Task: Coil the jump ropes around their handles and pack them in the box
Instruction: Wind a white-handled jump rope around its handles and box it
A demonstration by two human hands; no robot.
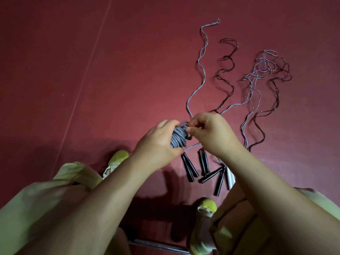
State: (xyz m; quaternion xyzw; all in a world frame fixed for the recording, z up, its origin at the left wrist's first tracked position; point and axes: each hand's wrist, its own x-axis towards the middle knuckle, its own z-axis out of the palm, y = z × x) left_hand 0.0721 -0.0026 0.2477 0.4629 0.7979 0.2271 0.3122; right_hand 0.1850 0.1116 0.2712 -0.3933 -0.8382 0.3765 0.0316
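Note:
My left hand point(158, 140) grips a bundle of grey jump rope point(178, 138) wound tightly round its handles, held above the red floor. My right hand point(211, 133) pinches the loose end of that grey rope at the top of the bundle. Below the hands lie several black handles point(190, 167) in pairs on the floor. Their ropes, a grey one point(201, 59) and a dark one point(227, 70), stretch away in wavy lines. A tangle of grey and dark ropes point(265, 70) lies further right. No box is in view.
The red floor point(92, 70) has a thin seam line running diagonally at the left. My knees in pale green trousers point(46, 190) and my two yellow-green shoes point(204, 214) frame the bottom of the view. A metal bar point(156, 245) shows at the bottom edge.

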